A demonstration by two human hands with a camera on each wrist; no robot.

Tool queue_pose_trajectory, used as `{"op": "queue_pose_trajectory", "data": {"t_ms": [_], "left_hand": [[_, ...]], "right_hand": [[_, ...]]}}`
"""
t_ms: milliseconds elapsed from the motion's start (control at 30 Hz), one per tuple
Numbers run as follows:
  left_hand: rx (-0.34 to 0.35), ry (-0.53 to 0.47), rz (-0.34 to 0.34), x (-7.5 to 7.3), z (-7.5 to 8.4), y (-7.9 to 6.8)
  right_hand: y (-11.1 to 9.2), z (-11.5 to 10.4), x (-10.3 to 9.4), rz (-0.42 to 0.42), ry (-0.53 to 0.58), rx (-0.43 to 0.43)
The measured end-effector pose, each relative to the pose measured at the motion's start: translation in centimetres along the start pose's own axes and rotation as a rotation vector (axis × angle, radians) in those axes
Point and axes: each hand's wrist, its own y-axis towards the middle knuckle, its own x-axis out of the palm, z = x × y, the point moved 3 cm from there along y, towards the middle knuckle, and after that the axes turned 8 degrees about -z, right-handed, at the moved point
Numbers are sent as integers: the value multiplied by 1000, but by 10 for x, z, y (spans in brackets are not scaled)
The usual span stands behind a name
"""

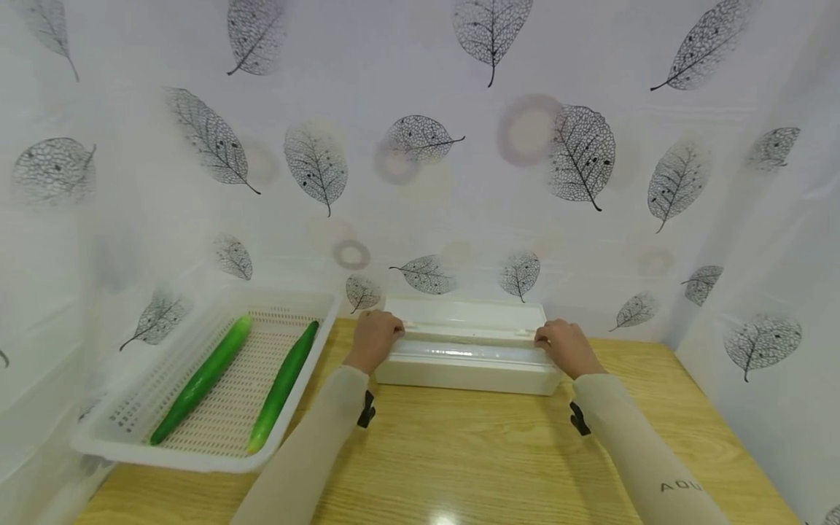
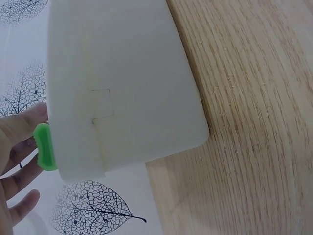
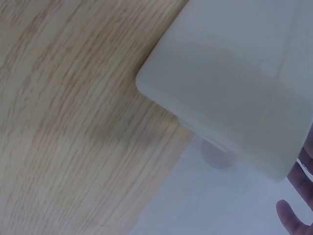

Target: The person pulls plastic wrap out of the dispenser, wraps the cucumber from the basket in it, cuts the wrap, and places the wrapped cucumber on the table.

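A long white cling film dispenser (image 1: 469,375) lies on the table with its lid (image 1: 466,312) raised at the back. A shiny roll of clear film (image 1: 472,352) shows inside it. My left hand (image 1: 377,337) grips the dispenser's left end with bent fingers, at the upper edge. A green plastic tab (image 2: 45,148) sticks out of the box beside those fingers in the left wrist view. At the opposite end, my right hand (image 1: 567,346) holds the upper edge with curled fingers. The box hides parts of the right fingers (image 3: 301,183) in the right wrist view.
To the left stands a white plastic basket (image 1: 177,458) holding two cucumbers, a left one (image 1: 200,383) and a right one (image 1: 284,386). The wooden table (image 1: 453,452) backs onto a leaf-patterned sheet (image 1: 420,219), close behind the dispenser.
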Motion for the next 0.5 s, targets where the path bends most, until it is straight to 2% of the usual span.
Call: {"op": "queue_pose_trajectory", "data": {"t_ms": [100,500], "left_hand": [[5,15,24,-3,1,-1],[4,72,36,-15,3,-4]], "right_hand": [[0,1,-1,12,-8,12],[-2,2,-10,79,-8,16]]}}
